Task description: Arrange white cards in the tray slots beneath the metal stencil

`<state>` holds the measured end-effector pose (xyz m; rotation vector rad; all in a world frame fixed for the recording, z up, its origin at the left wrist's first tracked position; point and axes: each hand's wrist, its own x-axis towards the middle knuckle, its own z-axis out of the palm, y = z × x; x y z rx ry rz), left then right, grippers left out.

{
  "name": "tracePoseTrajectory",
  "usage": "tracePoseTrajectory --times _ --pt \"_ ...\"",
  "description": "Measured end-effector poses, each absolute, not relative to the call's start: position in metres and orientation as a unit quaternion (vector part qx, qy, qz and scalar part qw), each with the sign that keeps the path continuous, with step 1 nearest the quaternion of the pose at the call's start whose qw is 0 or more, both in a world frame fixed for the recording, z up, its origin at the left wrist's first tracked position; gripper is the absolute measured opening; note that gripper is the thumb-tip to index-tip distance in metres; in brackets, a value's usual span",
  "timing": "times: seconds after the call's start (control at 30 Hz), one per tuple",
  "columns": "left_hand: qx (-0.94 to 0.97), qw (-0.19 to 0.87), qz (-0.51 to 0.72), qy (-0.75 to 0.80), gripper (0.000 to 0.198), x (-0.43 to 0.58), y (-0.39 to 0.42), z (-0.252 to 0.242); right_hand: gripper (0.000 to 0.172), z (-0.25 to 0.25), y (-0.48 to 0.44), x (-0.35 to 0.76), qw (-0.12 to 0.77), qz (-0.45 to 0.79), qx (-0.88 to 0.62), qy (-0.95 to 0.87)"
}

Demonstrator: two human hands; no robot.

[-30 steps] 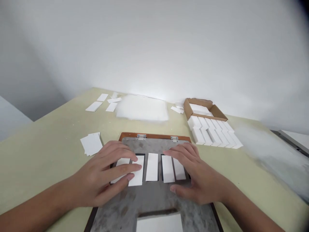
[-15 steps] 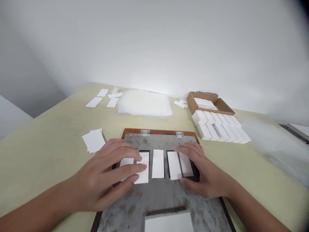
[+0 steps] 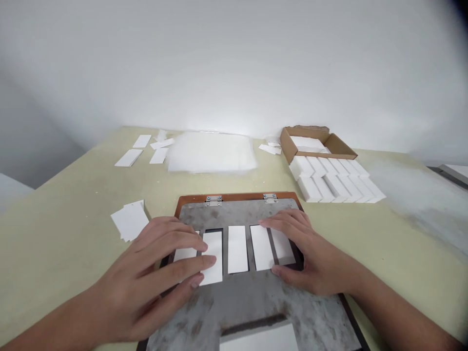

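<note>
A grey metal plate [image 3: 252, 297] lies on a hinged brown board [image 3: 241, 196], with a row of slots holding white cards. My left hand [image 3: 142, 278] is spread, its fingertips resting on the second card [image 3: 215, 258], which sits slightly low of its slot. The leftmost card [image 3: 185, 253] is partly under those fingers. Fingers and thumb apart, my right hand [image 3: 310, 253] touches near the top and bottom of the fourth card [image 3: 260, 248]; its palm shades the rightmost card [image 3: 283, 247]. Between the hands lies the middle card [image 3: 237, 249].
A white stack [image 3: 261, 340] sits in the plate's near cut-out. Loose cards [image 3: 129, 221] lie left of the board. At the back are a plastic-wrapped white pack [image 3: 212, 152], more cards [image 3: 128, 158], and a cardboard box [image 3: 321, 148] behind rows of white card stacks [image 3: 338, 187].
The view has shifted slightly. My left fingers and the second card have moved a little towards me, showing more dark slot above it. My right hand stays almost in place.
</note>
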<state>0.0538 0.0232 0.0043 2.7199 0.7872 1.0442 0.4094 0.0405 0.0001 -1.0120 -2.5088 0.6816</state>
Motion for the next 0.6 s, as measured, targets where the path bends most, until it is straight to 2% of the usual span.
tracePoseTrajectory --times 0.43,0.5,0.6 --pt "0.898 0.075 0.348 0.259 0.039 0.0557 0.0242 0.0066 0.07 0.0023 0.0412 0.4058 0.187 0.236 -0.356 -0.885" --pt "0.899 0.073 0.347 0.255 0.038 0.056 0.0233 0.0055 0.06 0.0023 0.0407 0.4058 0.204 0.231 -0.354 -0.883" --pt "0.907 0.065 0.335 0.248 0.038 0.0573 0.0231 0.0063 0.033 0.0033 0.0392 0.4057 0.234 0.214 -0.339 -0.886"
